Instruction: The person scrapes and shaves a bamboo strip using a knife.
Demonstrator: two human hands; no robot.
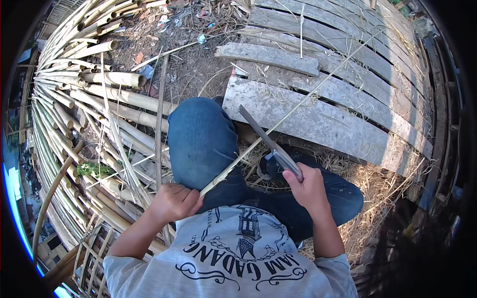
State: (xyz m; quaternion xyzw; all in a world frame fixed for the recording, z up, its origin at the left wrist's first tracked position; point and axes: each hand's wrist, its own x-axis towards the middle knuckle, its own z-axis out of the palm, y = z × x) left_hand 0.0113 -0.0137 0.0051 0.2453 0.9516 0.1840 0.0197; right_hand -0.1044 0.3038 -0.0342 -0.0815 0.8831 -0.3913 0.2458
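My left hand (177, 202) is closed around the near end of a long thin bamboo strip (293, 110), close to my left knee. The strip runs up and to the right over the wooden planks, and its held end looks frayed. My right hand (309, 185) is wrapped round the handle of a large knife (268, 141). The blade points up and to the left, crossing the strip at its middle part; whether the two touch is unclear.
Bamboo poles (114, 79) are piled at the left. A platform of weathered planks (318, 119) fills the upper right, with a loose board (268, 57) and thin strips on it. Shavings (372, 198) cover the ground at the right. My bent legs (198, 139) lie between.
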